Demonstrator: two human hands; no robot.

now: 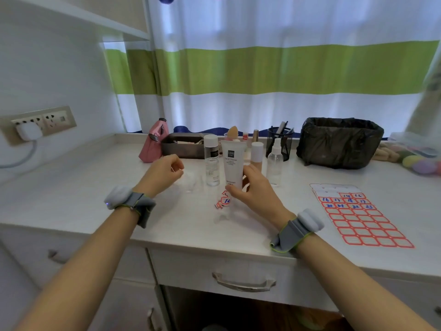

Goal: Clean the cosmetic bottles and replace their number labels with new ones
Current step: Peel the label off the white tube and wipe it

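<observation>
R hand (254,187) grips the white squeeze tube w/ dark square logo (232,163), upright at mid-table, thumb on the front near its base, fingers round the right side. L hand (164,173) hovers just left, fingers curled, pinching something tiny & pale; can't tell what. Tall clear bottle w/ white cap (212,161) stands just left of the tube; clear spray bottle (275,163) to the right. Peeled red-edged number stickers (224,200) lie on the white table (95,187) below the tube. Red-grid label sheet w/ blue numbers (360,218) lies well right.
</observation>
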